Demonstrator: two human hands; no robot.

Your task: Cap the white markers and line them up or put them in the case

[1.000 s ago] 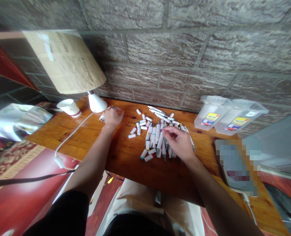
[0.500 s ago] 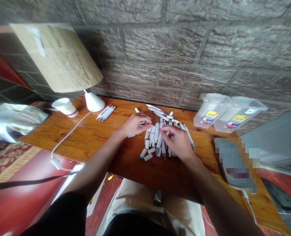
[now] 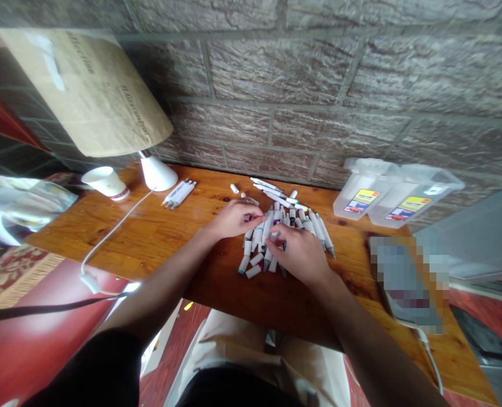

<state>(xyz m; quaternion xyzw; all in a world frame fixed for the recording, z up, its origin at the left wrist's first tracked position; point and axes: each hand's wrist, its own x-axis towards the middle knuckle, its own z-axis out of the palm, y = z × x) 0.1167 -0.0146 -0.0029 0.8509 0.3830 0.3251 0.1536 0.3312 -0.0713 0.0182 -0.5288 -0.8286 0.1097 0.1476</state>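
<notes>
A loose pile of white and grey markers [image 3: 260,235] lies on the wooden table in front of me, with several loose caps [image 3: 253,272] along its near side. My left hand [image 3: 237,219] reaches in from the left, its fingers curled and thumb and fingertips brought together at the pile; whatever is between them is hidden. Over the pile's right part, my right hand [image 3: 301,251] has thumb and forefinger pinched on a pale marker, mostly covered by the fingers. More markers [image 3: 272,191] lie behind the pile, and a separate cap [image 3: 234,188] sits near them.
A row of markers [image 3: 180,193] lies at left, near the lamp [image 3: 159,173] and a paper cup [image 3: 105,183]. Two clear plastic cases [image 3: 363,189] stand at back right. A blurred-out device [image 3: 407,285] with a cable rests at right. A brick wall borders the table.
My right hand has moved slightly left and nearer to me over the pile. My left hand stays almost in place. The view has shifted a little.
</notes>
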